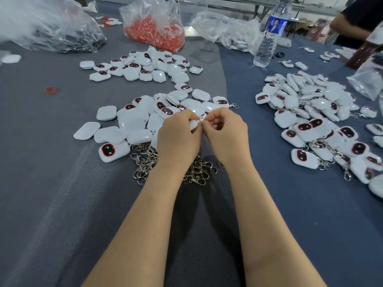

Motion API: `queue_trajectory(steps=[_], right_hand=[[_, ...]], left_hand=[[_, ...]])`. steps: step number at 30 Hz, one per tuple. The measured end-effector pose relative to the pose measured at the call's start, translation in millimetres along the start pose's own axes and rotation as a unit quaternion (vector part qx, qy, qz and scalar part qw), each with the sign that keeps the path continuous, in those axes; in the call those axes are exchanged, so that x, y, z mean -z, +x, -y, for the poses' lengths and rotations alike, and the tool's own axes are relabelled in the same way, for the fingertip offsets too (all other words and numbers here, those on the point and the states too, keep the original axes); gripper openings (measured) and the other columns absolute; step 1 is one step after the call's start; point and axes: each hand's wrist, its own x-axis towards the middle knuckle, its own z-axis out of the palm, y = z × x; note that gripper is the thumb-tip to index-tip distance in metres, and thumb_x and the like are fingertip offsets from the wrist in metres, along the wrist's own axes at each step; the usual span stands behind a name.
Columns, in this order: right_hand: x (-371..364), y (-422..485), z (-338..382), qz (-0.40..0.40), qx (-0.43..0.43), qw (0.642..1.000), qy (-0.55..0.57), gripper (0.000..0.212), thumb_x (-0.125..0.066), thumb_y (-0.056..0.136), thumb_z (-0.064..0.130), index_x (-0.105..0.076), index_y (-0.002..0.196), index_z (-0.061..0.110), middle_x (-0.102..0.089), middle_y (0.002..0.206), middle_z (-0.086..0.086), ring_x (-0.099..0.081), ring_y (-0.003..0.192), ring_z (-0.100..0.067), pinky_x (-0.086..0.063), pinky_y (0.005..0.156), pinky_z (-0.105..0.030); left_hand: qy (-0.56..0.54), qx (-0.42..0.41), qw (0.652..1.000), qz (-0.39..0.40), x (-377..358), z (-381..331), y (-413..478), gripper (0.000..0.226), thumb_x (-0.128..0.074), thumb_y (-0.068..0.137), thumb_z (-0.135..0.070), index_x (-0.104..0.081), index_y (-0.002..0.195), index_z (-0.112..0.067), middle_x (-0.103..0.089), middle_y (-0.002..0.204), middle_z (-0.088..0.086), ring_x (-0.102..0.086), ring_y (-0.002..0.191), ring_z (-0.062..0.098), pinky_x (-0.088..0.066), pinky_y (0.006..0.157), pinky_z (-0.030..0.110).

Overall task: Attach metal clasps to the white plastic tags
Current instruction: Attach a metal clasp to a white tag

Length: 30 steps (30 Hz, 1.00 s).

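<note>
The left hand (178, 137) has its fingers curled round a white tag (193, 124), clamping it against the thumb just above the middle of the table; the right hand (226, 133) is closed too, thumb and forefinger pinched on a metal clasp (201, 120) at the tag's upper corner, only a small ring of it showing; the two hands touch at the fingertips; under both wrists lies a heap of loose clasps (145, 162), and just beyond the knuckles a pile of bare tags (132, 121), some face down; a second pile (145, 67) sits farther back, well apart; to the right, on the blue cloth (290, 214), a heap of tags with clasps on (310, 121) spreads toward the table's edge; a water bottle (269, 34) stands behind it, near a bag of red parts (153, 27); bare grey cloth (51, 162) stretches left of the piles, with only a red ring (50, 90) on it; bare blue cloth lies beside the right forearm.
</note>
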Motion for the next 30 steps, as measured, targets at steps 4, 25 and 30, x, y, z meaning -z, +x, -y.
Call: queue_trajectory(steps=[4, 25, 30], right_hand=[[-0.7, -3.4, -1.8, 0.045, 0.027, 0.999, -0.010, 0.010, -0.058, 0.085, 0.003, -0.059, 0.079, 0.011, -0.051, 0.065, 0.008, -0.044, 0.056, 0.000, -0.037, 0.056, -0.006], [-5.1, -2.6, -1.0, -0.011, 0.045, 0.999, 0.016, 0.015, -0.060, 0.083, 0.002, -0.058, 0.079, 0.016, -0.059, 0.075, 0.001, -0.046, 0.063, -0.004, -0.042, 0.063, -0.011], [-5.4, -3.2, -0.9, -0.008, 0.038, 0.999, 0.027, 0.017, -0.061, 0.083, 0.001, -0.058, 0.077, 0.017, -0.060, 0.073, -0.001, -0.046, 0.062, -0.005, -0.044, 0.062, -0.011]], left_hand=[[0.001, -0.035, 0.999, 0.002, 3.5, -2.4, 0.6, 0.010, -0.059, 0.088, -0.017, -0.067, 0.089, -0.010, -0.068, 0.085, 0.005, -0.060, 0.082, 0.023, -0.048, 0.073, 0.037], [-0.008, 0.025, 1.000, -0.015, -1.4, 1.2, 0.2, 0.012, -0.062, 0.088, -0.023, -0.068, 0.090, -0.012, -0.068, 0.087, 0.005, -0.061, 0.084, 0.025, -0.050, 0.076, 0.038], [-0.002, 0.027, 1.000, -0.011, -1.3, 1.2, -0.1, 0.011, -0.061, 0.088, -0.023, -0.067, 0.088, -0.013, -0.066, 0.084, 0.003, -0.060, 0.082, 0.023, -0.049, 0.073, 0.036]])
